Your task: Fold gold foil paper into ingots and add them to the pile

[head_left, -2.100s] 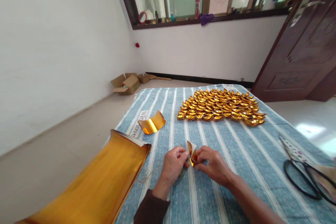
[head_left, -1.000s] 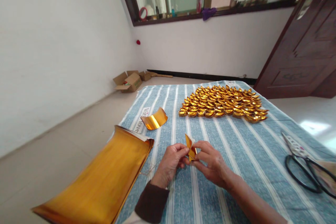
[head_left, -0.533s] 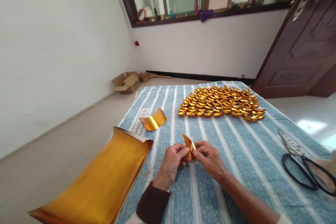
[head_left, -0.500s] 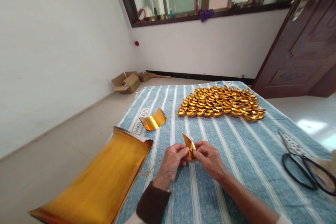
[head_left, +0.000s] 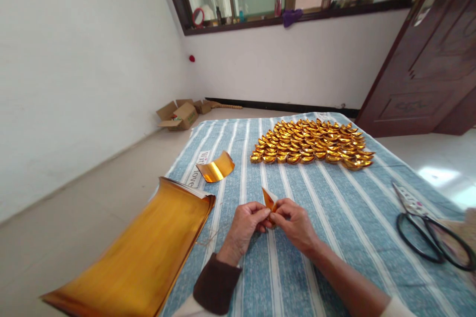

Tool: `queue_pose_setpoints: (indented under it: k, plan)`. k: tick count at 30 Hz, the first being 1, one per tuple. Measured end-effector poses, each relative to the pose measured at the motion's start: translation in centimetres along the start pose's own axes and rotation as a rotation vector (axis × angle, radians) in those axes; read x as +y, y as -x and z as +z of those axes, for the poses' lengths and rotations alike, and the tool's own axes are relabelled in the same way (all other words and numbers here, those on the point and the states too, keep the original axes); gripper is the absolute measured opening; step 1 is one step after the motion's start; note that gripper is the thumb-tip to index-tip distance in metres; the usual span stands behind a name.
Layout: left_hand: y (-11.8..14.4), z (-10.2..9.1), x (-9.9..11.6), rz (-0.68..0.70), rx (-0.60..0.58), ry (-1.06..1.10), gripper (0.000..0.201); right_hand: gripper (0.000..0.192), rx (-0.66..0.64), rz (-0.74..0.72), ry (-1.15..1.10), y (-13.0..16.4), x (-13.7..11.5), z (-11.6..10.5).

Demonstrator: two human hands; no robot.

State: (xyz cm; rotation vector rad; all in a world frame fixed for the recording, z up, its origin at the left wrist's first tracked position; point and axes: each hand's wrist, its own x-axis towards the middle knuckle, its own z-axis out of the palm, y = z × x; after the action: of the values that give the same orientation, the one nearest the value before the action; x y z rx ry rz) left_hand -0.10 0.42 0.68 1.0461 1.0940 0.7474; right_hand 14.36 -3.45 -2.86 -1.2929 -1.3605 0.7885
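Between my fingertips is a small piece of folded gold foil paper (head_left: 269,199), its pointed end up and a pale inner side showing. My left hand (head_left: 248,225) pinches it from the left, and my right hand (head_left: 295,223) pinches it from the right, thumbs close together. Its lower part is hidden behind my fingers. Beyond my hands, rows of gold paper ingots (head_left: 308,143) cover the far right of the table. A curved stack of gold foil paper (head_left: 216,167) lies ahead to the left. Larger gold sheets (head_left: 137,242) spread along the left side.
Black-handled scissors (head_left: 418,225) lie at the right on the striped blue tablecloth (head_left: 334,267), beside a tan item (head_left: 461,233) at the edge. An open cardboard box (head_left: 180,116) sits on the floor behind the table. A dark red door (head_left: 420,59) stands at the right.
My fingers have come closer together on the foil paper. Its top now shows as a narrower point with more of the pale side visible. The view has shifted slightly.
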Motion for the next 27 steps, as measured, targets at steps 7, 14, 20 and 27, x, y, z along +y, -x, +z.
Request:
queue_pose_setpoints:
  k: [7, 14, 20, 27]
  plan:
    - [0.06, 0.16, 0.05, 0.002, 0.007, -0.006, 0.021, 0.026, -0.031, -0.047, 0.028, 0.05, -0.09, -0.07]
    - [0.12, 0.17, -0.01, 0.012, 0.015, -0.033, 0.017, 0.024, -0.051, -0.075, 0.076, 0.09, -0.13, -0.08]
    - [0.25, 0.28, 0.13, 0.037, 0.021, -0.040, 0.016, 0.019, -0.056, 0.062, 0.010, 0.08, -0.23, -0.06]
    - [0.25, 0.23, -0.02, 0.031, 0.061, -0.011, 0.018, 0.022, -0.141, 0.179, -0.274, -0.38, -0.58, -0.87]
